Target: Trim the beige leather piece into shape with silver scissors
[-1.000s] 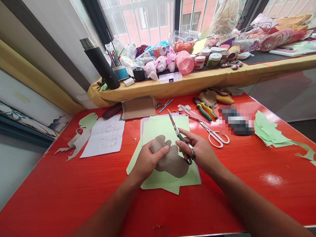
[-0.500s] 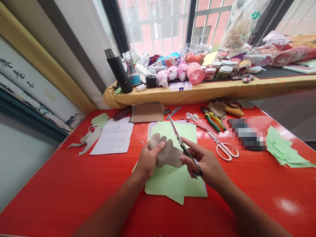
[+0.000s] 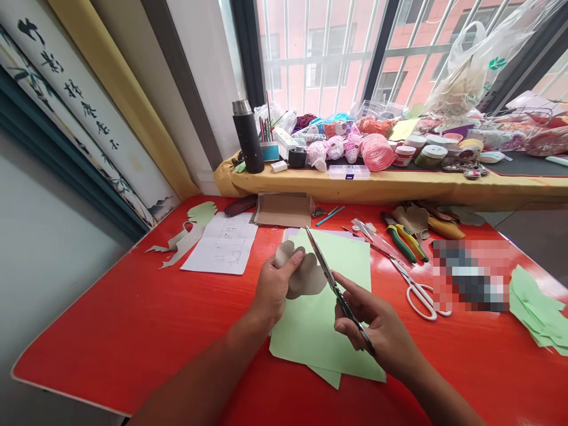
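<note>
Between the thumb and fingers of my left hand (image 3: 274, 283) is a grey-beige piece of leather-like material (image 3: 309, 277) with a scalloped outline. My right hand (image 3: 377, 325) grips a pair of metal scissors (image 3: 329, 273) by the handles. Their blades point up and away from me, close together, just right of the grey piece. Whether the blades touch it I cannot tell. Below both hands lie light green sheets of paper (image 3: 319, 337), one corner sticking out at the front.
White-handled scissors (image 3: 421, 296), green-and-yellow pliers (image 3: 406, 239) and green paper scraps (image 3: 539, 307) lie to the right. At the left are a drawn-on white sheet (image 3: 222, 244) and grey offcuts (image 3: 184, 241). A black flask (image 3: 248, 139) stands on the crowded sill (image 3: 284, 181).
The view has swung left, so the table's left edge shows more. The grey piece is turned and looks shorter. The scissors have dropped slightly and are still in my right hand.
</note>
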Available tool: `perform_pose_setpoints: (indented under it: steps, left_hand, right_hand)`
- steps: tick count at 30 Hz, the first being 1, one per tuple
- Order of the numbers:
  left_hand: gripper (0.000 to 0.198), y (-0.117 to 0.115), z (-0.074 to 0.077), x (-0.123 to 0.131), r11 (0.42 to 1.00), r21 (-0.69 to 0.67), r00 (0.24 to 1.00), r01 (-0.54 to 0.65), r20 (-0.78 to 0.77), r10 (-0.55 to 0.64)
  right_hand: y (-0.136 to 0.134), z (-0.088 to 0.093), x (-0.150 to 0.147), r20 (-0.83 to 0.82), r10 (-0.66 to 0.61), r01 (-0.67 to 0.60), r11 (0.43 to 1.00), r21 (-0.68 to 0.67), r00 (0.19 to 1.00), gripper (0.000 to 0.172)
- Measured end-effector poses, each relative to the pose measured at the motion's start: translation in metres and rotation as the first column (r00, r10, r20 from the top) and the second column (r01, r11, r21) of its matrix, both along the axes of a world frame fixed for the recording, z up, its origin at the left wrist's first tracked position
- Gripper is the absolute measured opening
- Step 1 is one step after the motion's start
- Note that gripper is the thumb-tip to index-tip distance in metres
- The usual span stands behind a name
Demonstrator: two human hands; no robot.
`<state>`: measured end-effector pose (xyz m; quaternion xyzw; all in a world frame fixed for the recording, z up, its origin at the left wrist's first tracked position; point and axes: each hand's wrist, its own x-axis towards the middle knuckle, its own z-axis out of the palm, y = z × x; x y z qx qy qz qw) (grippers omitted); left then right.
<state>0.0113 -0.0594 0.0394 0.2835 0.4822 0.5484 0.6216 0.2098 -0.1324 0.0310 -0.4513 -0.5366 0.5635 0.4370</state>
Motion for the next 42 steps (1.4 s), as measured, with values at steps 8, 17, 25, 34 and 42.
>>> perform_pose_setpoints:
  steps: [8, 17, 25, 34, 42]
  left_hand:
    - [0.048, 0.001, -0.004, -0.001, 1.000, -0.001, 1.000, -0.020, 0.014, 0.020]
    - [0.051, 0.002, -0.005, 0.000, 0.998, 0.059, 1.000, -0.020, 0.015, 0.019]
    - [0.043, 0.002, -0.004, -0.001, 0.998, 0.067, 1.000, -0.021, 0.012, 0.020]
    - [0.045, 0.002, -0.004, -0.001, 0.996, 0.078, 0.999, -0.034, -0.006, 0.035]
    - [0.043, 0.001, -0.002, 0.001, 0.997, 0.067, 1.000, -0.025, 0.006, 0.025]
  right_hand:
    - [0.001, -0.009, -0.002, 0.078, 0.014, -0.011, 0.999, -0.030, 0.997, 0.095]
    - [0.003, -0.002, -0.004, 0.131, 0.061, -0.051, 0.996, -0.073, 0.990, 0.100]
    - [0.004, -0.007, -0.003, 0.114, 0.097, -0.094, 0.995, -0.026, 0.989, 0.093]
    - [0.005, -0.018, -0.001, 0.187, 0.098, -0.101, 0.995, 0.007, 0.977, 0.093]
    - [0.005, -0.021, 0.000, 0.165, 0.104, -0.106, 0.994, 0.006, 0.981, 0.091]
